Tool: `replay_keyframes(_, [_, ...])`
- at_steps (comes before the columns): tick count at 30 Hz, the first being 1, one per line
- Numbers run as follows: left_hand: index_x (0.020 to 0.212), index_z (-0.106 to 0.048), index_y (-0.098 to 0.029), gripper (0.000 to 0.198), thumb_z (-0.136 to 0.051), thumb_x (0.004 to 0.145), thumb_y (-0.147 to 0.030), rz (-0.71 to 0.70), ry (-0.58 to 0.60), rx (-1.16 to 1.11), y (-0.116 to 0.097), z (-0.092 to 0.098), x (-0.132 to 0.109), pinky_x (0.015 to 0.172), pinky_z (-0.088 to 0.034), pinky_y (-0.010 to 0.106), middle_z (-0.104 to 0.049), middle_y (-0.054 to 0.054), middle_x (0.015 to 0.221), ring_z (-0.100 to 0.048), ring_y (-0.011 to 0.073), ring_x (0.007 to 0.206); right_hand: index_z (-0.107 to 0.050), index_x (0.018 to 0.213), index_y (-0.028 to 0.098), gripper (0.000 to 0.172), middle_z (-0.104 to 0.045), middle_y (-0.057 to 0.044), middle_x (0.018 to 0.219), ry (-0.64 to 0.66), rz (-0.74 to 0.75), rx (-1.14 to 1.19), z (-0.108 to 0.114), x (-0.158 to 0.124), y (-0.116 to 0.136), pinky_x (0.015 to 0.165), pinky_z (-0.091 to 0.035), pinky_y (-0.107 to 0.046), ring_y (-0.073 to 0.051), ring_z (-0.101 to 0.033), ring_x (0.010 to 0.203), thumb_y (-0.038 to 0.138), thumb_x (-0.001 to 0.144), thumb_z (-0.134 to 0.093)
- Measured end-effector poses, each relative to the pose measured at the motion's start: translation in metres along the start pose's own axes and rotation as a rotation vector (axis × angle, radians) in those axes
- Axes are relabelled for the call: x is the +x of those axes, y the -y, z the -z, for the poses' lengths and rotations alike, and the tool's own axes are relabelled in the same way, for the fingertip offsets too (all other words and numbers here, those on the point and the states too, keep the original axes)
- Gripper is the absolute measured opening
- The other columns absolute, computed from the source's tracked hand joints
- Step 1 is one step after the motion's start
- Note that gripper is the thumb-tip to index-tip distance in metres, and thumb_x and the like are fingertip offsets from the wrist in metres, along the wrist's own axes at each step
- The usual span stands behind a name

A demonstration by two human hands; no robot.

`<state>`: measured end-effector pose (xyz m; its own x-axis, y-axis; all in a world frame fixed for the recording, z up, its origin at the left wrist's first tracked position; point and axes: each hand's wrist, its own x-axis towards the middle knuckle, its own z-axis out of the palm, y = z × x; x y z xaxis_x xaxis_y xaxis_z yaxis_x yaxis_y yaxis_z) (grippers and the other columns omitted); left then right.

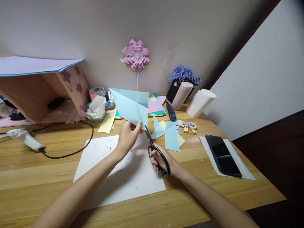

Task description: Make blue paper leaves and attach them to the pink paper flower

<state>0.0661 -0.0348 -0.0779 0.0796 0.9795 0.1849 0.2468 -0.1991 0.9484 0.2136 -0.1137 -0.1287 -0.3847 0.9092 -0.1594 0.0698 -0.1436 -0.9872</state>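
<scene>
My left hand (128, 136) pinches the lower corner of a folded light-blue paper (131, 106) and holds it up above the desk. My right hand (163, 161) grips black-handled scissors (155, 148), blades pointing up at the paper's bottom edge. Beneath both hands a white sheet (125, 177) with coloured smudges lies on the wooden desk (47, 177). Light-blue offcuts (171, 136) lie just right of the scissors.
A black phone (222, 155) rests on white paper at the right. A glue gun (26, 139) with a black cord lies at the left. At the back are coloured paper sheets, a blue utility knife (171, 111), white cups (199, 102), a paper flower (136, 55) and a cardboard box (35, 91).
</scene>
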Motion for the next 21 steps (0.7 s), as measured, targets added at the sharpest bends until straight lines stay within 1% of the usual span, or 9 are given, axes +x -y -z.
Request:
replay_keyframes(5, [0.067, -0.055, -0.014, 0.03, -0.054, 0.075, -0.043, 0.001, -0.001, -0.021, 0.0, 0.0, 0.0, 0.056, -0.044, 0.025, -0.064, 0.005, 0.058, -0.062, 0.0168, 0.057, -0.035, 0.077, 0.02, 0.05, -0.036, 0.009, 0.051, -0.021, 0.02, -0.032, 0.001, 0.002, -0.005, 0.035, -0.037, -0.018, -0.006, -0.043, 0.034, 0.07, 0.073, -0.037])
replay_keyframes(8, [0.068, -0.055, -0.014, 0.03, -0.055, 0.074, -0.044, 0.036, 0.002, -0.057, 0.001, 0.0, 0.0, 0.057, -0.046, 0.026, -0.064, 0.005, 0.06, -0.063, 0.0174, 0.058, -0.035, 0.077, 0.02, 0.051, -0.036, 0.009, 0.051, -0.032, 0.013, -0.041, 0.001, 0.002, -0.007, 0.034, -0.036, -0.018, -0.006, -0.042, 0.034, 0.071, 0.073, -0.036])
replay_keyframes(11, [0.075, -0.055, -0.013, 0.031, -0.059, 0.071, -0.044, 0.097, -0.031, -0.12, 0.002, -0.002, 0.001, 0.058, -0.047, 0.027, -0.066, 0.006, 0.065, -0.063, 0.0182, 0.059, -0.035, 0.077, 0.02, 0.051, -0.036, 0.009, 0.052, -0.036, 0.011, -0.044, 0.002, 0.002, -0.006, 0.034, -0.036, -0.018, -0.006, -0.042, 0.034, 0.07, 0.073, -0.037])
replay_keyframes(14, [0.083, -0.057, -0.012, 0.036, -0.062, 0.068, -0.044, 0.122, -0.081, -0.183, 0.004, -0.001, 0.003, 0.06, -0.048, 0.027, -0.066, 0.007, 0.073, -0.063, 0.0179, 0.064, -0.034, 0.076, 0.02, 0.047, -0.036, 0.009, 0.052, -0.029, 0.008, -0.053, 0.002, 0.001, -0.005, 0.035, -0.036, -0.017, -0.005, -0.042, 0.034, 0.067, 0.076, -0.038])
replay_keyframes(17, [0.086, -0.059, -0.011, 0.038, -0.062, 0.067, -0.044, 0.156, -0.11, -0.246, 0.006, 0.001, 0.007, 0.063, -0.048, 0.027, -0.067, 0.008, 0.079, -0.062, 0.0173, 0.069, -0.034, 0.075, 0.02, 0.046, -0.037, 0.009, 0.052, -0.036, -0.004, -0.06, 0.001, 0.0, -0.004, 0.034, -0.034, -0.017, -0.005, -0.041, 0.035, 0.065, 0.077, -0.039])
replay_keyframes(19, [0.085, -0.06, -0.01, 0.039, -0.063, 0.067, -0.044, 0.206, -0.119, -0.266, 0.007, 0.003, 0.009, 0.063, -0.047, 0.027, -0.066, 0.008, 0.078, -0.061, 0.0171, 0.067, -0.034, 0.075, 0.02, 0.048, -0.037, 0.009, 0.052, -0.046, -0.014, -0.057, 0.001, 0.0, -0.004, 0.034, -0.033, -0.017, -0.005, -0.04, 0.034, 0.067, 0.075, -0.038])
replay_keyframes(21, [0.08, -0.06, -0.009, 0.038, -0.063, 0.066, -0.044, 0.236, -0.129, -0.243, 0.007, 0.003, 0.01, 0.06, -0.047, 0.027, -0.066, 0.008, 0.073, -0.061, 0.0166, 0.063, -0.034, 0.075, 0.02, 0.051, -0.037, 0.009, 0.051, -0.048, -0.022, -0.05, 0.001, 0.0, -0.004, 0.034, -0.034, -0.017, -0.005, -0.041, 0.034, 0.071, 0.072, -0.037])
